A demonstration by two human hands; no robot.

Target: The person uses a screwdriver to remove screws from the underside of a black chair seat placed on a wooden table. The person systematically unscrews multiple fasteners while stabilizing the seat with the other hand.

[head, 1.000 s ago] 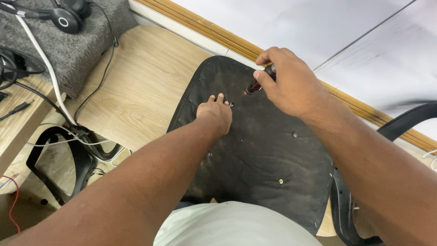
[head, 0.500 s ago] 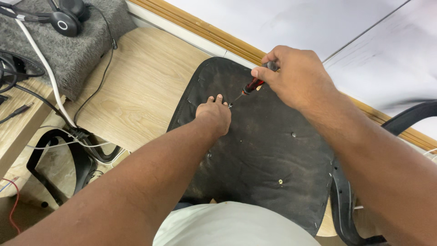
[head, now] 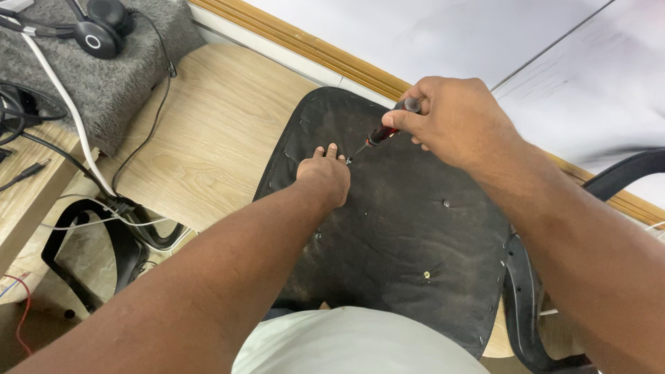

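On the wooden table [head: 208,131] lies a black seat panel [head: 402,228], underside up. The right hand [head: 454,121] is closed around a red-and-black screwdriver [head: 383,131], hiding most of the handle; its tip meets a screw [head: 348,161] too small to make out. The left hand [head: 323,176] rests on the panel, fingertips [head: 332,149] beside that screw, and seems to hold nothing.

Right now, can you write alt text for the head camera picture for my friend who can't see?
A right hand drives a red-and-black screwdriver into a black chair seat panel, while the left hand steadies the screw.
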